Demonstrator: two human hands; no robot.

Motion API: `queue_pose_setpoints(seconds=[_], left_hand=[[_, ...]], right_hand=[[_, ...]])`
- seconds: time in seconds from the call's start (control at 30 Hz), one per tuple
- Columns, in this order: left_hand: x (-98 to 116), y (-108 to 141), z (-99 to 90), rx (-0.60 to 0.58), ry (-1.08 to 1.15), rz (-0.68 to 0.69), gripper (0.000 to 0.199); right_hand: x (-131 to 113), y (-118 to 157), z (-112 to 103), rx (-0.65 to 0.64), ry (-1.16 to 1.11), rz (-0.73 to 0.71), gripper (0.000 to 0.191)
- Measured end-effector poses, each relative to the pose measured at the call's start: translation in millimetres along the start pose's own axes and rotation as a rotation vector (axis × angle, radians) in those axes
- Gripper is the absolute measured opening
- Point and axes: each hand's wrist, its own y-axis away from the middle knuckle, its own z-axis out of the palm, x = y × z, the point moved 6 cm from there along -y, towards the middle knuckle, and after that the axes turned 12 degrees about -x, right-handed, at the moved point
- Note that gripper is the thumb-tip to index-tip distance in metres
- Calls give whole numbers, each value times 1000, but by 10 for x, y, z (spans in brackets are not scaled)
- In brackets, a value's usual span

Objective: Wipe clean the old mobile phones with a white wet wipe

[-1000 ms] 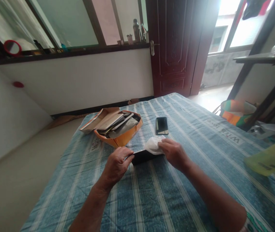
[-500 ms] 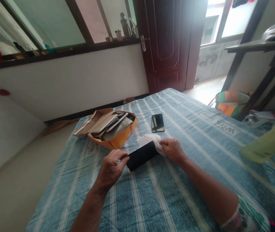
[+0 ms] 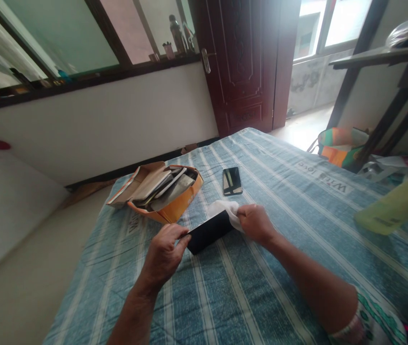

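Observation:
My left hand (image 3: 166, 251) pinches the near left end of a black smartphone (image 3: 209, 232), which is tilted just above the bed. At the phone's far right end, my right hand (image 3: 256, 223) is closed on a white tissue (image 3: 222, 207). The tissue wraps over that end and partly hides it. Beyond the tissue, a second smartphone (image 3: 232, 181) lies flat with its glossy dark screen up. To the left stands an open orange cardboard box (image 3: 178, 203) packed with several flat phone-like devices (image 3: 171, 187).
Blue striped bedding (image 3: 247, 292) lies under everything. On the right a yellow-green bottle (image 3: 391, 208) rests on its side. Past the bed are a dark red door (image 3: 240, 72), a colourful bag (image 3: 340, 143) and a wooden table (image 3: 379, 56).
The camera view has shifted slightly. Both hands keep their grips on the phone and the tissue, with hardly any movement. The box and second phone lie as before.

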Motion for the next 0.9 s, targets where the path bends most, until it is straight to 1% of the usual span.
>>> queue_pose_setpoints(seconds=[0.07,0.1,0.17,0.23,0.27,0.33,0.4,0.53,0.6,0.7,0.8,0.9], left_hand=[[4,8,1,-18,-10,4,12],[9,12,3,-29,-18,3,11],[28,20,3,-48,-37,0,11],[62,26,0,-62,-54,-1,10],[80,28,-1,-68,-58,-1,10],[110,33,-2,-75,-61,-1,10],[123,39,-1,-76,-56,-7,9],[104,58,9,-69,-48,-21,9],[83,74,11,-58,-47,-25,10],[52,111,11,-30,-35,-33,9],[35,148,26,-8,-28,-60,9],[65,160,50,9,-52,-77,10]], right_hand=[[22,-8,4,-20,-32,9,27],[4,-2,-6,2,-63,-18,27],[-84,39,-35,89,-99,-123,26],[-204,104,-40,161,-45,-247,26],[-256,132,-25,172,11,-295,28],[-309,157,16,150,98,-344,29],[-282,139,26,114,75,-337,29],[-116,57,-18,94,-140,-226,21],[-50,30,-8,77,-131,-155,23],[-3,8,54,13,-21,-91,28],[4,0,87,7,4,-84,28],[-46,20,64,98,-47,-162,26]])
